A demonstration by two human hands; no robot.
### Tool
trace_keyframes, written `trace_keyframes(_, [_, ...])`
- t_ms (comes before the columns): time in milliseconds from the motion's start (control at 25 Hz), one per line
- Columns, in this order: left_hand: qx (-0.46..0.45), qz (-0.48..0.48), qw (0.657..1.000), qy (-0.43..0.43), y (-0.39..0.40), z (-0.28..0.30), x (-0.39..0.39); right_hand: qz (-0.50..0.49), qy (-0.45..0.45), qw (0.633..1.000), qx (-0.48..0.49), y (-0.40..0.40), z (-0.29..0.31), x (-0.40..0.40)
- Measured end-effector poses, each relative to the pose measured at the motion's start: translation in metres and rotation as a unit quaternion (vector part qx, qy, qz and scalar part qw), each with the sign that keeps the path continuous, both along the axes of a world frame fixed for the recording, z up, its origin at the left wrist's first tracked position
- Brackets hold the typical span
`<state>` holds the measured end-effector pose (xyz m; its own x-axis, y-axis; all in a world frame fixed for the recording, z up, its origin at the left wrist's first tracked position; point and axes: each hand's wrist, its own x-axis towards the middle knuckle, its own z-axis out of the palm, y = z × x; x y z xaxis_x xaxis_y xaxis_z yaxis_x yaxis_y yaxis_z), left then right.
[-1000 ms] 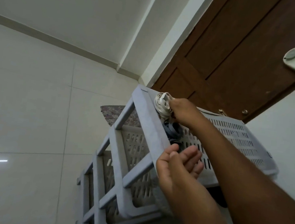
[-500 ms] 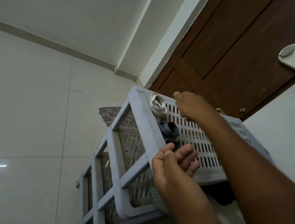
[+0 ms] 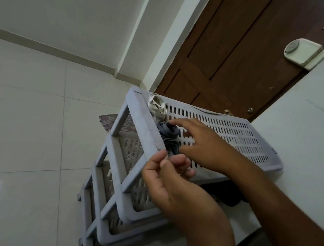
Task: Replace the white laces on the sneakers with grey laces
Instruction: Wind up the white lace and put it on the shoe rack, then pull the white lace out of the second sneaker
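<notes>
1. The near bundle of grey laces (image 3: 171, 147) on the top shelf of the grey plastic rack (image 3: 142, 126) is partly covered by both hands; its full shape cannot be made out.
2. A dark object (image 3: 228, 194) under the top shelf is mostly hidden by the right forearm, and what it is cannot be told.
3. The left hand (image 3: 167, 176), at the near front corner of the rack, is seen with fingers curled; whether a lace is pinched cannot be told.
4. The right hand (image 3: 199, 142) is spread over the grey laces, fingers straight, touching them.
5. The white laces (image 3: 157, 106) are coiled at the rack's far front corner, beyond the grey ones.
6. Pale floor tiles (image 3: 24, 126) lie left of the rack, a brown wooden door (image 3: 236, 56) behind it, a patterned mat (image 3: 112, 122) partly hidden beside it.
7. No writing can be read.
</notes>
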<state>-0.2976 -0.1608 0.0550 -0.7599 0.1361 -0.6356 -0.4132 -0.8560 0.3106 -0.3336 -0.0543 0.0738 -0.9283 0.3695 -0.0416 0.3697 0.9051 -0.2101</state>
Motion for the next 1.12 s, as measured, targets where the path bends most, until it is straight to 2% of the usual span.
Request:
trace_keyframes(160, [-0.013,0.026,1.0,-0.011,0.001,-0.008,-0.005,-0.003,-0.05,0.995,0.091,0.001,-0.015,-0.015])
trace_keyframes(360, [-0.023,0.023,0.999,-0.017,0.004,-0.01,-0.007,-0.003,0.033,0.987,0.158,-0.001,-0.026,-0.017])
trace_keyframes(520, [-0.011,0.03,0.999,0.016,0.006,-0.01,-0.002,0.033,0.044,0.98,0.192,-0.003,-0.028,-0.011])
trace_keyframes(680, [-0.023,0.065,0.991,0.112,0.012,-0.01,0.019,-0.047,0.085,0.982,0.162,0.028,0.026,0.028])
trace_keyframes(880, [-0.058,-0.026,0.979,0.191,0.043,-0.037,0.072,-0.209,0.023,0.962,0.174,0.086,0.083,0.169])
trace_keyframes(1000, [-0.077,-0.099,0.968,0.216,0.046,-0.038,0.101,-0.29,-0.033,0.947,0.135,0.122,0.069,0.237])
trace_keyframes(1120, [-0.086,-0.155,0.956,0.232,0.053,-0.041,0.119,-0.338,-0.08,0.93,0.122,0.155,0.027,0.278])
